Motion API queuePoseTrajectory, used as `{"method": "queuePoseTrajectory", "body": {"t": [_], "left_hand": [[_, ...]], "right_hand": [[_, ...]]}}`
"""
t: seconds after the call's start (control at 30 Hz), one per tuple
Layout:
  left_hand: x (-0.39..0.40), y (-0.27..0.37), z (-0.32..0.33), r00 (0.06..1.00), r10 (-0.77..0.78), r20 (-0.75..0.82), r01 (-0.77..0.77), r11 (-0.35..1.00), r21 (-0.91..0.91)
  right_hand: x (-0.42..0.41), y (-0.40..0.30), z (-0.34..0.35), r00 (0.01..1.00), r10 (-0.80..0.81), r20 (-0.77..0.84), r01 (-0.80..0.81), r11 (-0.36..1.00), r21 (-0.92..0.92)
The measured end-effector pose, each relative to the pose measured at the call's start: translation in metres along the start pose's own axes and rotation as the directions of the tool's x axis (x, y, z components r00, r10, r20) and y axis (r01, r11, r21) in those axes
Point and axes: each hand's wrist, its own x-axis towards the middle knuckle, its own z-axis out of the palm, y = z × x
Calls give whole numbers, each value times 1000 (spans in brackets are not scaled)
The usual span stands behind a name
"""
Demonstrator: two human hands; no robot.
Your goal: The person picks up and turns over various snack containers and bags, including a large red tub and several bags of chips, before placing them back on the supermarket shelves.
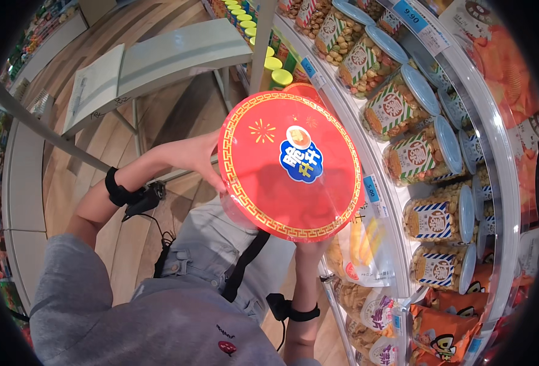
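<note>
A large round tub with a red lid (255, 183) is held up in front of me. Its lid has a gold key-pattern border, fireworks and a blue badge with writing. At the tub's left side, my left hand (203, 158) grips the wall with the thumb below the rim. My right hand (314, 248) supports it from the near right side; the lid hides most of those fingers. Behind the tub, a second red round top (303, 89) shows only in part. Both wrists carry black straps with small devices.
To my right, shelves hold clear popcorn jars (418, 151) with blue lids, orange snack bags (443, 331) and chip bags (365, 302). Cans with yellow-green lids (281, 78) stand farther off. A pale folding stool (182, 55) bears an open notebook (93, 87) and pen; a metal pole (261, 45) rises nearby.
</note>
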Motion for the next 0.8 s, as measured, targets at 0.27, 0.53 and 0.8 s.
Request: {"method": "queuePoseTrajectory", "body": {"t": [0.27,0.53,0.8], "left_hand": [[45,-41,8,986,154,-61,-151,987,54],[98,-75,4,990,96,-105,-89,993,73],[135,-104,6,990,124,-73,-128,991,-49]], "right_hand": [[9,41,-4,995,85,-60,-78,990,115],[42,67,-1,973,233,3,-219,909,355],[62,99,-11,927,352,-129,-308,911,276]]}}
